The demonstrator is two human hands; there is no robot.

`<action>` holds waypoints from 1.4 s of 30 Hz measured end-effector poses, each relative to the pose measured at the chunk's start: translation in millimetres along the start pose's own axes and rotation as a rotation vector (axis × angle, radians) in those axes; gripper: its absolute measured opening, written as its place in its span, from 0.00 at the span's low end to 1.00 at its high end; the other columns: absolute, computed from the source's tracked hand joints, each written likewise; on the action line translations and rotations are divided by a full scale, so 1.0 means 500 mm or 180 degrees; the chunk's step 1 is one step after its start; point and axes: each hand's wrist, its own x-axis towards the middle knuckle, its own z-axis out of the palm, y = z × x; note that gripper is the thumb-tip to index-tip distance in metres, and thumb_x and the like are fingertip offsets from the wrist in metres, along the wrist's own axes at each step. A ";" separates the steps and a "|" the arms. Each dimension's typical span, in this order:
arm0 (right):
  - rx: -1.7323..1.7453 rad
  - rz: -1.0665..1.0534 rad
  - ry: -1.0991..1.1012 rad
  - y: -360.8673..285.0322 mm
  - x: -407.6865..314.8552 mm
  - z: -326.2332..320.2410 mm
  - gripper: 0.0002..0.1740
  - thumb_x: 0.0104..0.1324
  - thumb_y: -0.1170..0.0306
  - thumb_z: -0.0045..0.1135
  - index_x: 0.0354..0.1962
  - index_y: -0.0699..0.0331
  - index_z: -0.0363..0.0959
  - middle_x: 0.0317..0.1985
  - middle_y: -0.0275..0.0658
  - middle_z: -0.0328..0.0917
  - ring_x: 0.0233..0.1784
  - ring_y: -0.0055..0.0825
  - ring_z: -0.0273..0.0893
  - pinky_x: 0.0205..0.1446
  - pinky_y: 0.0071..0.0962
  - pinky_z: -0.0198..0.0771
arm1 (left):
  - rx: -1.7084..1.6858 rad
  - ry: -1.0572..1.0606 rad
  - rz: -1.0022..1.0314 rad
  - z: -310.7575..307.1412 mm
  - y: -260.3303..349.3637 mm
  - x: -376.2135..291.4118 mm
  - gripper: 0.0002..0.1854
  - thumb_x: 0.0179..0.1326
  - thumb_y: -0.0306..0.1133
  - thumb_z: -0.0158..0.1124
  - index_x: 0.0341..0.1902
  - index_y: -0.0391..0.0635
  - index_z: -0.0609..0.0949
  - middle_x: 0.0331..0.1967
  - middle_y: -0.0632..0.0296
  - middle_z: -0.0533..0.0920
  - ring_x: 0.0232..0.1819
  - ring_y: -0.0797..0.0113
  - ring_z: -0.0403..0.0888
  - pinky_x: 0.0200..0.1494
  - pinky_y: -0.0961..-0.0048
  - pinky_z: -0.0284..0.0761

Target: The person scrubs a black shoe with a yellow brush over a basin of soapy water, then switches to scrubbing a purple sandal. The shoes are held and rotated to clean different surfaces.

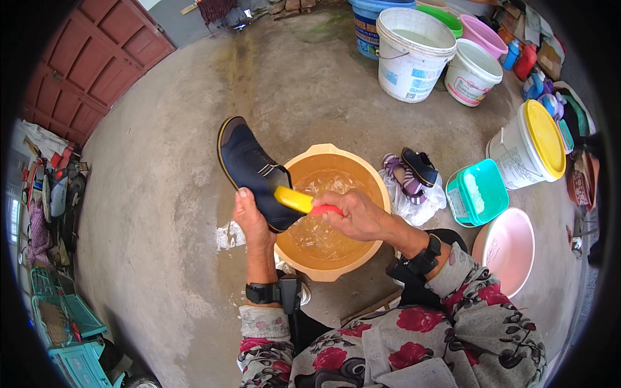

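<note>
My left hand [254, 218] grips a dark navy shoe [259, 169] by its heel end, thumb along the side. The shoe tilts with its brown toe cap pointing up and left, over the left rim of an orange plastic basin [383, 194]. In my right hand [356, 213] is a yellow and red plastic brush [293, 199], its head held against the shoe near the opening. The bristles are hidden from view. Rippled water [330, 242] fills the bottom of the basin.
Right of the basin, small shoes [419, 167] lie on a white plastic bag [415, 211]. Beyond are a teal tub [492, 186], a pink basin [507, 252], and a yellow-lidded bucket [519, 145]. White water buckets [412, 63] stand farther back. Wet concrete [160, 194] spreads left.
</note>
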 end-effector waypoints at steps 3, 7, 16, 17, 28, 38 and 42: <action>-0.0635 -0.0071 0.0339 0.014 0.009 0.004 0.11 0.57 0.74 0.48 0.40 0.65 0.69 0.24 0.51 0.75 0.26 0.51 0.74 0.28 0.42 0.67 | -0.0100 -0.0148 -0.0204 0.015 -0.016 -0.010 0.16 0.69 0.40 0.49 0.48 0.39 0.73 0.40 0.61 0.79 0.39 0.73 0.77 0.45 0.76 0.75; -0.1169 -0.0394 0.0827 0.038 0.032 0.014 0.13 0.57 0.73 0.49 0.42 0.64 0.66 0.23 0.51 0.75 0.26 0.52 0.74 0.27 0.45 0.67 | -0.0134 -0.0141 -0.0476 0.027 -0.026 -0.024 0.17 0.68 0.40 0.51 0.51 0.38 0.72 0.42 0.61 0.79 0.40 0.73 0.77 0.45 0.76 0.75; -0.0516 -0.0022 0.0437 0.021 0.024 0.016 0.12 0.56 0.75 0.49 0.40 0.65 0.69 0.22 0.52 0.74 0.26 0.51 0.74 0.29 0.42 0.68 | -0.0288 -0.0203 -0.0549 0.018 -0.020 -0.022 0.18 0.68 0.42 0.50 0.50 0.38 0.73 0.44 0.59 0.78 0.42 0.71 0.78 0.47 0.73 0.75; -0.0394 0.0143 0.0306 0.013 0.019 0.010 0.12 0.56 0.75 0.49 0.40 0.65 0.69 0.22 0.52 0.74 0.26 0.51 0.74 0.29 0.41 0.68 | -0.0239 -0.0138 -0.0507 0.015 -0.018 -0.020 0.19 0.68 0.42 0.50 0.50 0.38 0.73 0.45 0.59 0.78 0.42 0.70 0.78 0.47 0.73 0.75; 0.0579 -0.0159 0.0039 -0.003 0.022 -0.001 0.13 0.58 0.73 0.51 0.42 0.64 0.73 0.30 0.48 0.77 0.33 0.38 0.78 0.36 0.29 0.71 | -0.0588 -0.0259 -0.0904 0.010 -0.009 -0.016 0.29 0.67 0.55 0.42 0.57 0.41 0.70 0.50 0.56 0.77 0.49 0.62 0.77 0.54 0.66 0.73; 0.0065 -0.0220 0.0410 0.000 0.039 -0.008 0.11 0.58 0.73 0.51 0.40 0.64 0.74 0.24 0.49 0.75 0.26 0.44 0.76 0.30 0.34 0.69 | -0.0997 -0.0374 -0.1249 0.016 -0.028 -0.023 0.30 0.67 0.56 0.41 0.59 0.42 0.69 0.53 0.56 0.75 0.52 0.61 0.76 0.56 0.63 0.71; 0.0602 -0.0029 0.0027 -0.009 0.023 -0.063 0.13 0.60 0.73 0.51 0.42 0.62 0.76 0.27 0.39 0.78 0.26 0.29 0.76 0.32 0.28 0.70 | -0.1148 -0.0360 -0.1096 0.005 -0.017 -0.014 0.30 0.67 0.55 0.42 0.60 0.43 0.68 0.56 0.56 0.74 0.56 0.59 0.72 0.60 0.60 0.67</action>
